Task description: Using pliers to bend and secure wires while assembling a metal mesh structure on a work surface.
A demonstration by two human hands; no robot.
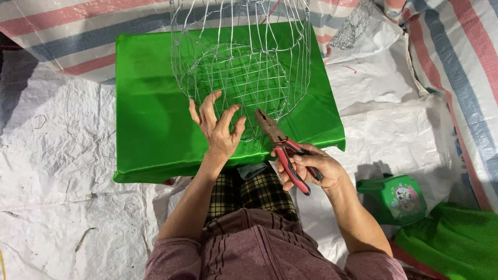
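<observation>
Nearest, the right hand [310, 167] grips the red handles of pliers [282, 148], whose nose points up at the wire basket's lower rim. Just beyond, the left hand [218, 127], fingers spread, presses the wire basket [241, 57], which lies tilted at the green cloth-covered board's [150, 114] near edge, reaching its far edge.
</observation>
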